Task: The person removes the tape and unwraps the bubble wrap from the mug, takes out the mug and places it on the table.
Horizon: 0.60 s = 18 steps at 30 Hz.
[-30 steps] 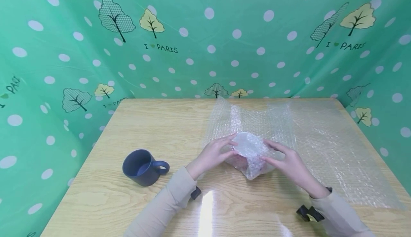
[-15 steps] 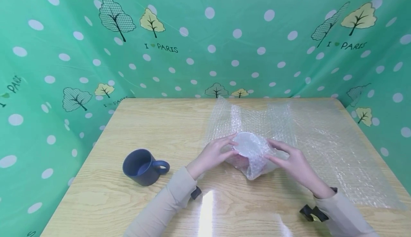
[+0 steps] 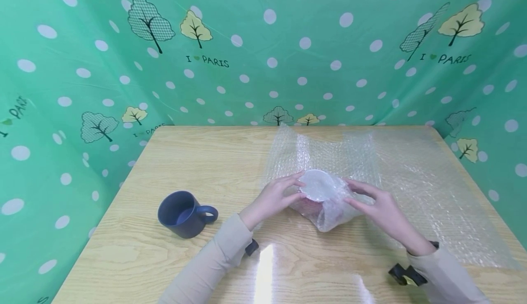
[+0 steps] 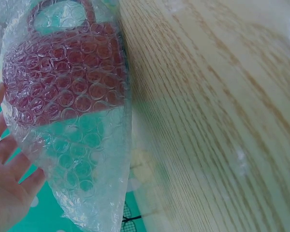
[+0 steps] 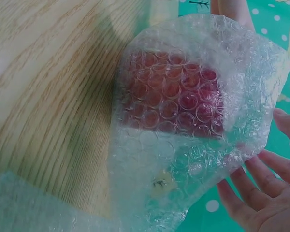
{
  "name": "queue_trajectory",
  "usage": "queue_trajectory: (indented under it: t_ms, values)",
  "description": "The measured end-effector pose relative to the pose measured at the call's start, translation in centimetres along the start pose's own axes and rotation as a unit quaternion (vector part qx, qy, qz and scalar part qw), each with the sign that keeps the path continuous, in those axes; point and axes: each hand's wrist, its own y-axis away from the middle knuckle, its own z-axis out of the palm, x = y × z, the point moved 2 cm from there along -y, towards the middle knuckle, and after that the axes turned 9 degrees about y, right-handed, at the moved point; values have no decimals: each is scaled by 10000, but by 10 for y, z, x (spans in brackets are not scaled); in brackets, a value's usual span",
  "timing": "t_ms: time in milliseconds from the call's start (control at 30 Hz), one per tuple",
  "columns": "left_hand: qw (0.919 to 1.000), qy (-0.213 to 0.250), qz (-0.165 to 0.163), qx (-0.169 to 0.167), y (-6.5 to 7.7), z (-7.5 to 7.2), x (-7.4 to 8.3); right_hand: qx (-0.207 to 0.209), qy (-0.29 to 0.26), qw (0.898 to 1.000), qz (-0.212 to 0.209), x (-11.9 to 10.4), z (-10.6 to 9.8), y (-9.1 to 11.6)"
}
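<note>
A red mug (image 4: 63,77), covered in bubble wrap (image 5: 241,58), stands on the wooden table; its handle shows through the plastic in the left wrist view. Its pale round top (image 3: 318,186) faces up. My left hand (image 3: 277,198) holds the mug's left side, thumb at the near edge and fingers at the far edge. On the other side, my right hand (image 3: 380,210) pinches a fold of the wrap at the mug's upper right. The plastic hides exactly where the right fingertips meet.
A dark blue mug (image 3: 183,214) stands at the left, handle to the right. The bubble wrap sheet (image 3: 420,194) spreads behind the wrapped mug and across the table's right side. A patterned green curtain (image 3: 247,47) surrounds the wooden table (image 3: 197,157).
My right hand has shifted slightly right, drawing the wrap with it, and the pale round top shows more plainly. The left hand and blue mug have stayed put.
</note>
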Motion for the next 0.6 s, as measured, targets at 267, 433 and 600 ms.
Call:
queue_trajectory:
  t_ms: [267, 433, 600]
  values:
    - [10000, -12, -14, 9, -1, 0, 0, -110, 58, 9999, 6, 0, -3, 3]
    - [10000, 33, -39, 0, -1, 0, -1, -270, -60, 9996, 56, 0, -6, 6]
    - [10000, 51, -49, 1, 0, 0, -1, -307, -54, 9995, 56, 2, -8, 8]
